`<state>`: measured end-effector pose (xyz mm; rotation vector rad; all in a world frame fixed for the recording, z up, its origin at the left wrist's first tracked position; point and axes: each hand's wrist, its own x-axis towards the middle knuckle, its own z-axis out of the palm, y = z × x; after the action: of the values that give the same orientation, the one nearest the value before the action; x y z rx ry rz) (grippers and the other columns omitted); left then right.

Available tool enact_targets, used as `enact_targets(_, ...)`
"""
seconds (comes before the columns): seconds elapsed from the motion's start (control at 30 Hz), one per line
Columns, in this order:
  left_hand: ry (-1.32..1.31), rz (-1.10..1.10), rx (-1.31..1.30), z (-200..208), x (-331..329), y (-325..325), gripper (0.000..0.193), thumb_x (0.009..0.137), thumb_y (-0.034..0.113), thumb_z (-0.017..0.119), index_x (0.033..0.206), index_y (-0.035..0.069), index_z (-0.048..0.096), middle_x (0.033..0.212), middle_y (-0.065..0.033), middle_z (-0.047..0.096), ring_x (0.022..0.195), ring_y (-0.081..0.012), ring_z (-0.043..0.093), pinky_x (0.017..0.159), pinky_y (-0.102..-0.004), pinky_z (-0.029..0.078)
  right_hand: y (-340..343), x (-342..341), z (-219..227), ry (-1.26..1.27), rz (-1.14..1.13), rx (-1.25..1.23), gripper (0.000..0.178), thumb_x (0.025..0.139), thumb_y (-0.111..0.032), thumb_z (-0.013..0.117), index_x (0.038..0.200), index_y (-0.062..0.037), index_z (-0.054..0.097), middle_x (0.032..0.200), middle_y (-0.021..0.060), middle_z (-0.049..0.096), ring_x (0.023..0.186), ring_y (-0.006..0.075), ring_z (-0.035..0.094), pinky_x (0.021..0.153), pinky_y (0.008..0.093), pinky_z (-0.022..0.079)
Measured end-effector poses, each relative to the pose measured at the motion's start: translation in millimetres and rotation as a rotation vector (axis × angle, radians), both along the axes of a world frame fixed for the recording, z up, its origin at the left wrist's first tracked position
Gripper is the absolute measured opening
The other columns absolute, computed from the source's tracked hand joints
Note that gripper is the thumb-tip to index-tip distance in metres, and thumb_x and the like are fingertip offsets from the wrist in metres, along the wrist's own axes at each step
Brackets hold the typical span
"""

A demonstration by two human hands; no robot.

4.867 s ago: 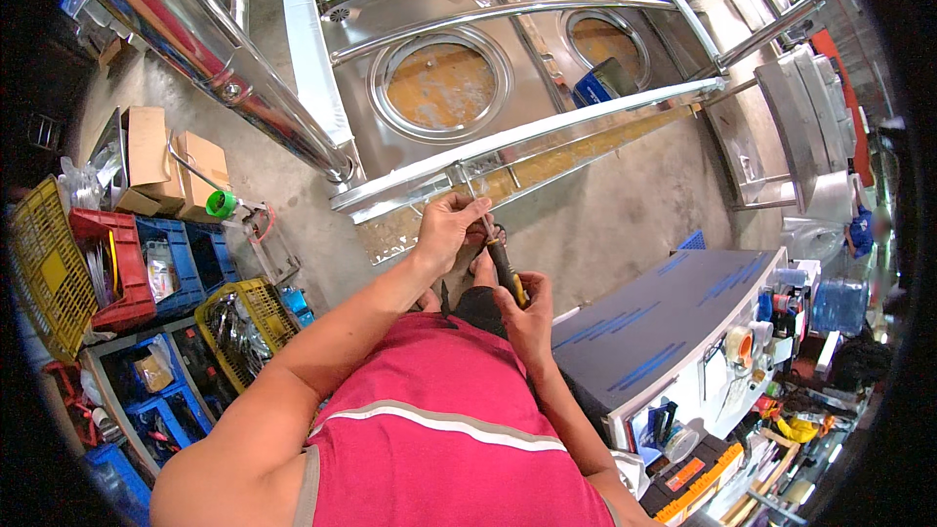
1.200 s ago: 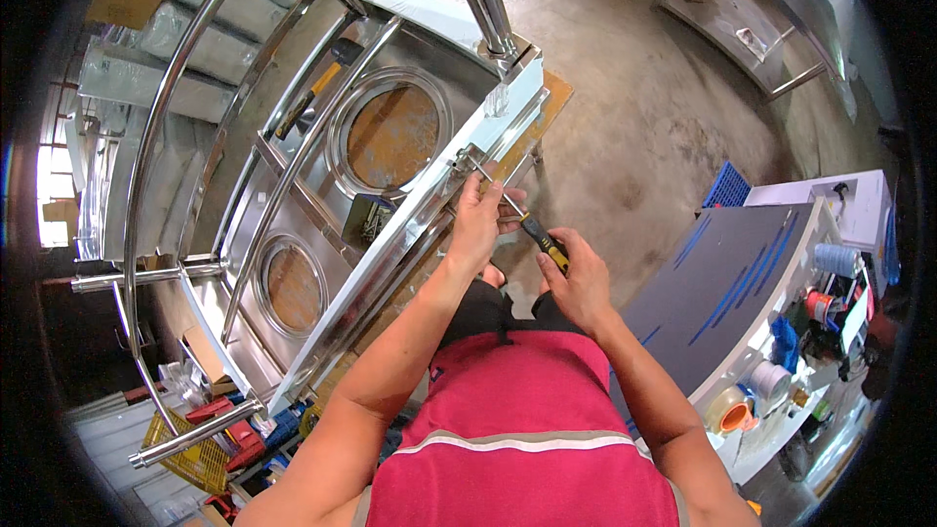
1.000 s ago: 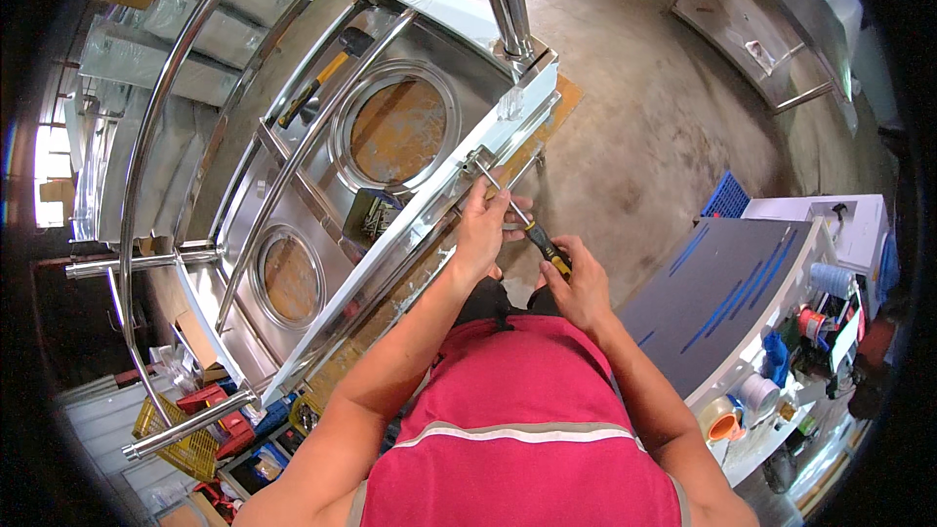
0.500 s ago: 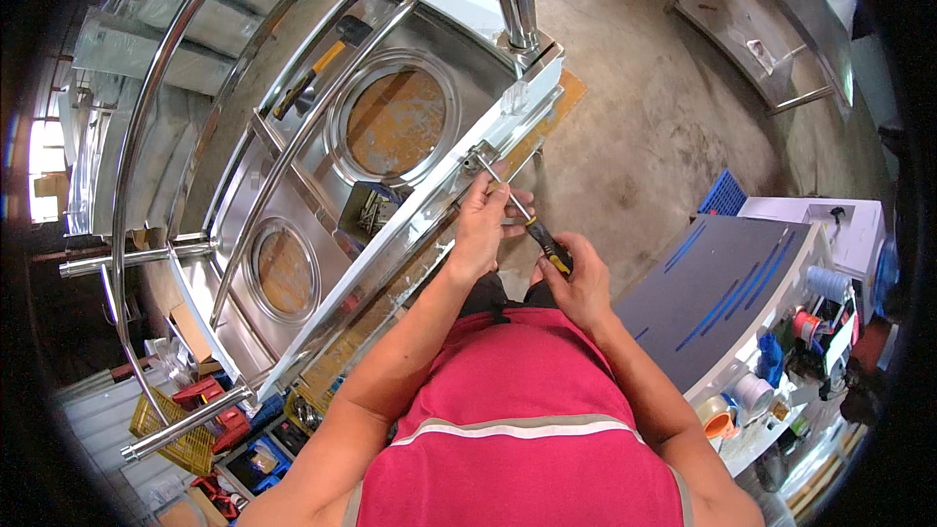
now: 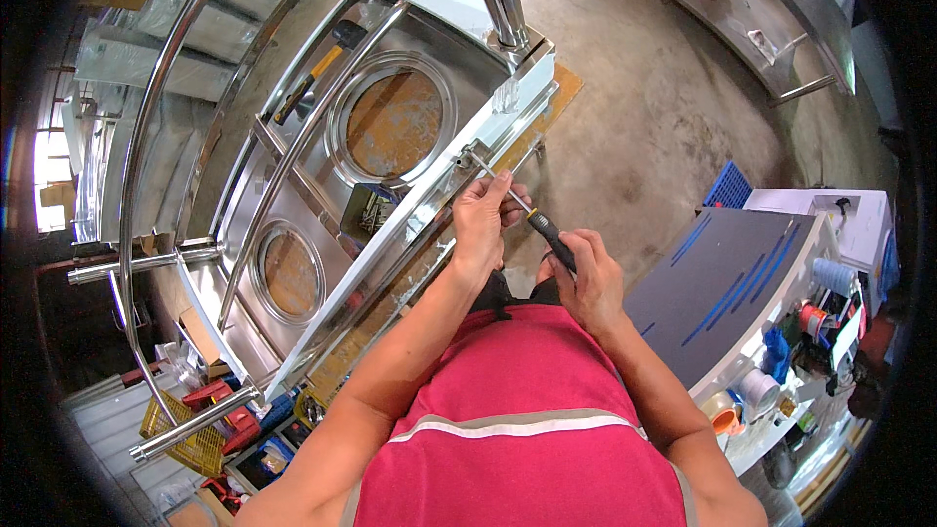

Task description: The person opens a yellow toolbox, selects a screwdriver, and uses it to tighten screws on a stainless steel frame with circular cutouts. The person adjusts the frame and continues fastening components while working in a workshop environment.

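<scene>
My right hand [image 5: 591, 281] is closed round the black-and-yellow handle of a screwdriver [image 5: 553, 238]. The shaft slants up and left to a small metal fitting [image 5: 472, 157] on the near edge of a stainless steel frame [image 5: 405, 203]. Exactly how the tip sits there is too small to tell. Close to that fitting, my left hand [image 5: 481, 224] is closed with its fingertips on the shaft, steadying against the frame's edge.
Two round openings pierce the frame; a hammer [image 5: 314, 78] and a dark bin of small metal parts [image 5: 368, 211] lie in it. Curved steel tubes [image 5: 288, 156] cross over it. At right stands a grey-topped table [image 5: 722, 283] with tape rolls. Yellow basket [image 5: 185, 437] at lower left.
The screwdriver handle has turned, showing less of its yellow side. My right hand's fingers have shifted round it and the hand sits slightly further right. My left hand stays near the fitting.
</scene>
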<state>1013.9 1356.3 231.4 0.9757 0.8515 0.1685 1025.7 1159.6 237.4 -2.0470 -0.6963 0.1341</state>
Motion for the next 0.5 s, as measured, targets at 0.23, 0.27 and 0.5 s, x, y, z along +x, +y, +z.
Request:
enact_targets(0.23, 0.026, -0.071, 0.049, 13, -5, -7, 0.032, 0.110, 0.033, 0.050, 0.114, 0.005, 0.063, 0.096, -0.0088, 0.074, 0.081, -0.0157, 0.072, 0.068, -0.0268, 0.052, -2, 11, -19, 1.691, -0.001, 0.586, 0.034, 0.107, -0.038, 0.048, 0.120, -0.0076, 0.058, 0.083, 0.0072, 0.063, 0.050, 0.0145, 0.049, 0.043, 0.0296, 0.038)
enact_targets(0.27, 0.009, -0.082, 0.081, 13, -5, -7, 0.033, 0.110, 0.034, 0.048, 0.115, 0.005, 0.063, 0.097, -0.0088, 0.074, 0.081, -0.0156, 0.072, 0.069, -0.0271, 0.052, -1, 10, -21, 1.576, -0.035, 0.520, 0.036, 0.108, -0.039, 0.047, 0.120, -0.0073, 0.058, 0.083, 0.0066, 0.063, 0.050, 0.0145, 0.048, 0.043, 0.0297, 0.038)
enact_targets(0.5, 0.042, -0.082, 0.085, 11, 0, -8, 0.033, 0.110, 0.034, 0.049, 0.117, 0.005, 0.063, 0.099, -0.0076, 0.074, 0.082, -0.0156, 0.071, 0.069, -0.0269, 0.052, -4, 13, -13, 1.453, 0.086, 0.529, 0.027, 0.105, -0.032, 0.059, 0.114, -0.0071, 0.060, 0.080, 0.0009, 0.058, 0.058, 0.0129, 0.053, 0.050, 0.0296, 0.042)
